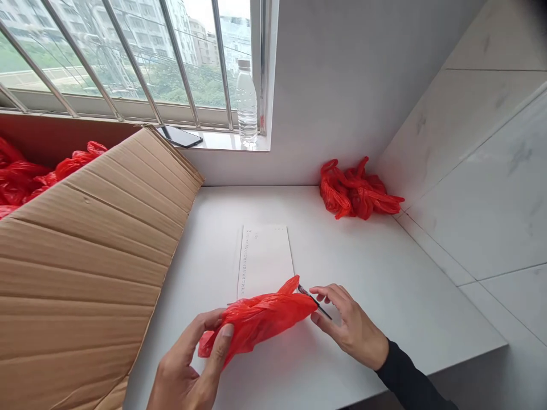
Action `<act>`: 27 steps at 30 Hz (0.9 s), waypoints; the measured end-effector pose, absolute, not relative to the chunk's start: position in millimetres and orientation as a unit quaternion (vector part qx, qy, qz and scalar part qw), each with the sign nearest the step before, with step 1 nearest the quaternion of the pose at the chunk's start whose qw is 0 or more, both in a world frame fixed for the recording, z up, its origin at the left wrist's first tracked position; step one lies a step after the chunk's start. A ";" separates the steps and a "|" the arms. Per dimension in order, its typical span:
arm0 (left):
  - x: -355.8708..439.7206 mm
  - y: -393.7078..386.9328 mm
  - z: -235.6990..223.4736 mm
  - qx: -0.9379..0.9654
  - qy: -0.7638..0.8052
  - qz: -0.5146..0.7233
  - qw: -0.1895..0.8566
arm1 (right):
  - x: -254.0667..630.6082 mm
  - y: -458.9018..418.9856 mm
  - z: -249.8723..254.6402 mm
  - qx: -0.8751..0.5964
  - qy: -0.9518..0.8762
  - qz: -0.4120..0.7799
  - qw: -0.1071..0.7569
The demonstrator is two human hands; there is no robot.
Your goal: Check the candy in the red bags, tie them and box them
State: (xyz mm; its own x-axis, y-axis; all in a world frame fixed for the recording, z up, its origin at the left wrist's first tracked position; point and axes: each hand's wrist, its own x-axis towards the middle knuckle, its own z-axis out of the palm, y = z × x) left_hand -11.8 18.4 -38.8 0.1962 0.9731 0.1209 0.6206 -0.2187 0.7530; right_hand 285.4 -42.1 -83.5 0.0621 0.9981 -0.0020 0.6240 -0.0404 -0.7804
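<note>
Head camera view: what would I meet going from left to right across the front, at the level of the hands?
Brown cardboard → left hand → red plastic bag → right hand → black sleeve.

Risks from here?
The left hand holds the thin red bag at one end, so the other end might sag or unfold. The bag partly hides the pen and could knock it. It also blocks the near end of the notebook, so contact there might go unseen.
</note>
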 end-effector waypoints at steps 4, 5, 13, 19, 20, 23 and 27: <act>-4.4 12.3 -40.2 0.745 0.513 0.331 0.268 | 299.0 -37.8 -113.7 -0.691 -0.619 0.232 0.291; -2.9 11.2 -40.6 0.754 0.497 0.335 0.269 | 303.4 -34.5 -117.4 -0.698 -0.611 0.224 0.299; 9.8 3.7 -35.8 0.739 0.444 0.363 0.353 | 267.0 -30.7 -55.5 -0.591 -0.657 0.264 0.387; 0.3 -0.7 -31.9 0.714 0.484 0.370 0.344 | 244.5 -26.8 -35.1 -0.551 -0.671 0.284 0.408; -5.1 -0.2 -32.7 0.690 0.521 0.373 0.337 | 250.9 -26.1 -37.6 -0.575 -0.639 0.291 0.420; -16.4 1.5 -36.0 0.628 0.589 0.385 0.331 | 270.1 -27.4 -45.7 -0.631 -0.550 0.331 0.435; -5.4 0.2 -36.4 0.695 0.535 0.377 0.297 | 266.2 -30.5 -45.9 -0.625 -0.549 0.376 0.408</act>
